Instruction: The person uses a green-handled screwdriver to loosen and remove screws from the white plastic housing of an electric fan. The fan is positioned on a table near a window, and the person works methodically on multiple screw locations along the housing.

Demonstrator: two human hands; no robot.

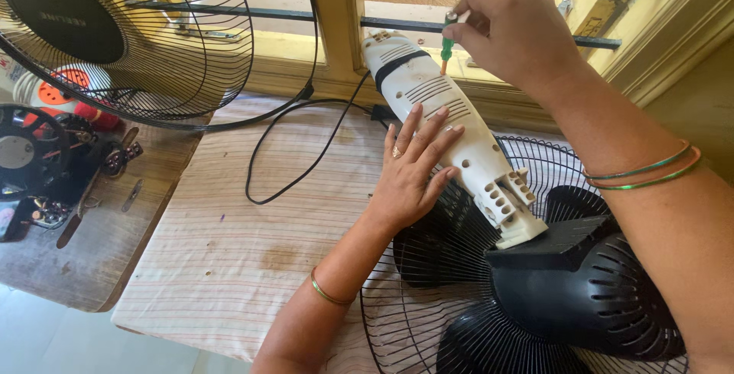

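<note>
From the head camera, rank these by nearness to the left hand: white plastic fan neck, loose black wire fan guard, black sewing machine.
1. White plastic fan neck: directly under the left hand.
2. Loose black wire fan guard: upper left, leaning by the window.
3. Black sewing machine: far left edge, on the wooden table.

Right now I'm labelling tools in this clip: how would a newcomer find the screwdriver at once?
Start at the black fan motor housing at lower right and follow the long white fan stand up toward the window bars. At its far end the right hand holds the screwdriver upright, tip on the white plastic. Its slim green handle is the only green tool there; the left hand lies flat lower down.
</note>
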